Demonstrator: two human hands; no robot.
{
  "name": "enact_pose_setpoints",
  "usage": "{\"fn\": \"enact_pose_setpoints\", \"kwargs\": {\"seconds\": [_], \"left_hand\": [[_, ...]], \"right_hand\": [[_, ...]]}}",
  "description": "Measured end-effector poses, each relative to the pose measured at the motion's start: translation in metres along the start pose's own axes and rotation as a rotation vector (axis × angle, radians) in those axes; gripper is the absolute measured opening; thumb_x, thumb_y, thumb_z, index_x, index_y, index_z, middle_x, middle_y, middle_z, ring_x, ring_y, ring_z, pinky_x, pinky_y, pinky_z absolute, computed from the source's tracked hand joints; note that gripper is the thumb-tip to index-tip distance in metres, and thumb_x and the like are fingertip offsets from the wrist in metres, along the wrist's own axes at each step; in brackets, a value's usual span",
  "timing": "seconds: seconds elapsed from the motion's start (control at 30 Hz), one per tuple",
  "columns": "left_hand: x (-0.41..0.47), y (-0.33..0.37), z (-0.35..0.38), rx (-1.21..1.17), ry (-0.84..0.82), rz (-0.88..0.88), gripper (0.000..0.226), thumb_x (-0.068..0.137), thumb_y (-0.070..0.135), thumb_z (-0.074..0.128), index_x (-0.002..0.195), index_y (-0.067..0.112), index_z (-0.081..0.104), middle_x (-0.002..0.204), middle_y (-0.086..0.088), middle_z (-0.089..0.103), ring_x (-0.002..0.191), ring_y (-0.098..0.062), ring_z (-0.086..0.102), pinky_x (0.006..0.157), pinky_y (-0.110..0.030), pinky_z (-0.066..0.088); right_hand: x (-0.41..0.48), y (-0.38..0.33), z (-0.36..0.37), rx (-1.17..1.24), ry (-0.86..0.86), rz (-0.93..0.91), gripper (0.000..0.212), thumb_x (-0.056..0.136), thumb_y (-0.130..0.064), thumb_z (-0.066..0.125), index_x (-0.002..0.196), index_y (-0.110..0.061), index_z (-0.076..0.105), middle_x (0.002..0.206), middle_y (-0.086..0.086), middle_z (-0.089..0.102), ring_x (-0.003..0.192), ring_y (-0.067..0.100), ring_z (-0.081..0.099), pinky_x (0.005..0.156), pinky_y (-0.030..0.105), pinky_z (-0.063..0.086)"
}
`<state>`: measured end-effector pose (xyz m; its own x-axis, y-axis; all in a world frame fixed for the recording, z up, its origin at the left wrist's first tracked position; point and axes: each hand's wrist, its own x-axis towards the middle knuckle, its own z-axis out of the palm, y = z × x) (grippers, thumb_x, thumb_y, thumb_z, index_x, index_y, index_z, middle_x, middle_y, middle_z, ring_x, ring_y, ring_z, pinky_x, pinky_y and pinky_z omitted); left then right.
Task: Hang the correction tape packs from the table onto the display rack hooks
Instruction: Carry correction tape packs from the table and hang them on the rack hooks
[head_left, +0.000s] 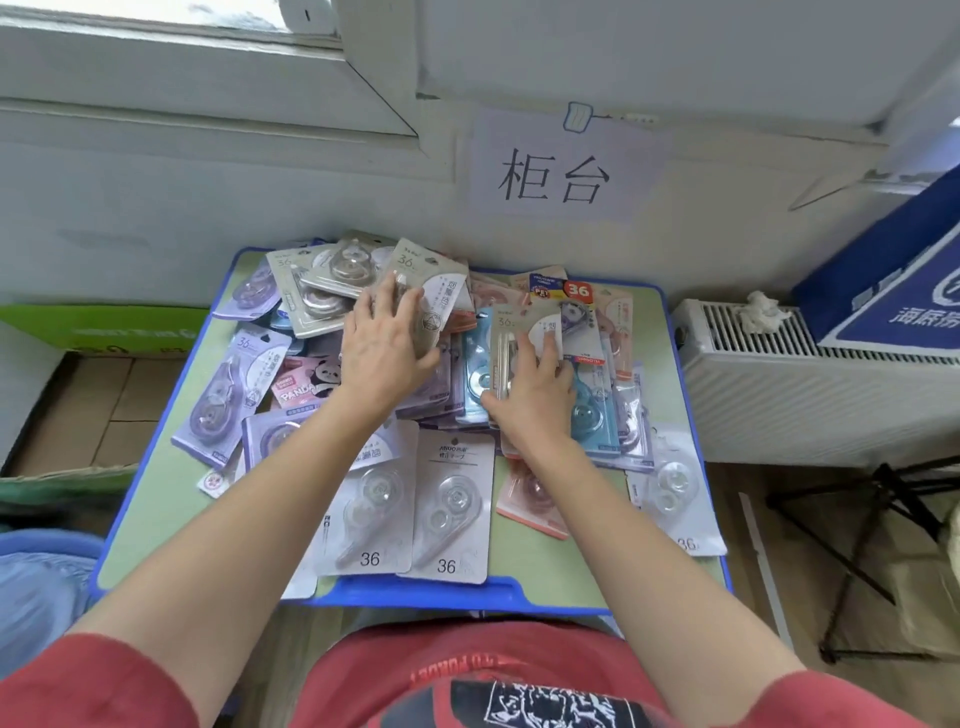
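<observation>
Across the counter (150, 519) the correction tape packs (228, 395) lie heaped. My left hand (384, 353) curls round a beige pack (428, 291) tilted up from the heap, and my right hand (535, 395) grips a second pack (524, 332). They seem light, with stiff card and slick, crushable blisters, so I'd hold the card edge, leaving the top free
</observation>
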<state>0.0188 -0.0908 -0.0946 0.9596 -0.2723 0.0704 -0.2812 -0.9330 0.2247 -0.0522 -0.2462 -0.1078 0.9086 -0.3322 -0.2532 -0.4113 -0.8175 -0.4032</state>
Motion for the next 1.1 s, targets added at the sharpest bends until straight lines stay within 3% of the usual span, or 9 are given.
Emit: {"fn": "enact_pose_setpoints", "kwargs": {"seconds": [0.13,0.33,0.5,0.63,0.87,1.1], "left_hand": [[-0.02,-0.004,-0.004,-0.015,-0.013,0.046,0.074,0.085,0.042,0.063,0.148,0.021,0.029,0.158,-0.013,0.013,0.14,-0.036,0.022,0.114,-0.042,0.022],[-0.08,-0.009,-0.016,-0.096,-0.091,0.135,0.073,0.084,0.04,0.066,0.148,0.026,0.032,0.158,-0.01,0.014,0.136,-0.036,0.027,0.109,-0.044,0.031],[-0.142,-0.019,-0.024,-0.07,-0.161,0.246,0.073,0.086,0.042,0.064,0.149,0.026,0.03,0.157,-0.01,0.016,0.131,-0.036,0.032,0.106,-0.043,0.032],[-0.186,-0.009,-0.027,-0.074,-0.198,0.308,0.074,0.085,0.042,0.065,0.149,0.027,0.03,0.157,-0.011,0.016,0.131,-0.037,0.032,0.107,-0.041,0.029],[-0.262,0.035,-0.018,-0.141,-0.29,0.538,0.068,0.086,0.041,0.062,0.146,0.029,0.034,0.156,-0.008,0.019,0.129,-0.036,0.032,0.106,-0.042,0.032],[-0.347,0.104,-0.007,-0.153,-0.352,0.775,0.07,0.085,0.041,0.065,0.147,0.032,0.034,0.157,-0.005,0.017,0.132,-0.033,0.031,0.104,-0.043,0.034]], "right_hand": [[-0.026,0.0,0.004,0.014,0.05,-0.011,0.083,0.088,-0.04,0.06,0.153,-0.023,0.01,0.16,0.01,-0.003,0.143,0.041,0.005,0.114,0.054,0.019],[-0.091,-0.001,0.018,0.072,0.102,0.072,0.076,0.089,-0.039,0.06,0.152,-0.033,0.017,0.16,0.009,-0.002,0.144,0.041,0.003,0.114,0.053,0.017],[-0.171,0.001,0.051,0.099,0.207,0.116,0.072,0.087,-0.037,0.06,0.15,-0.033,0.025,0.158,0.009,0.008,0.143,0.04,0.008,0.114,0.052,0.02],[-0.23,0.016,0.069,0.117,0.275,0.223,0.072,0.084,-0.035,0.062,0.148,-0.031,0.03,0.156,0.011,0.014,0.139,0.04,0.016,0.107,0.052,0.03],[-0.328,0.052,0.09,0.212,0.371,0.443,0.07,0.085,-0.031,0.059,0.148,-0.031,0.028,0.155,0.008,0.014,0.141,0.041,0.01,0.108,0.049,0.026],[-0.437,0.108,0.092,0.225,0.501,0.673,0.07,0.084,-0.03,0.058,0.147,-0.027,0.029,0.156,0.01,0.014,0.138,0.041,0.014,0.105,0.052,0.031]]}}
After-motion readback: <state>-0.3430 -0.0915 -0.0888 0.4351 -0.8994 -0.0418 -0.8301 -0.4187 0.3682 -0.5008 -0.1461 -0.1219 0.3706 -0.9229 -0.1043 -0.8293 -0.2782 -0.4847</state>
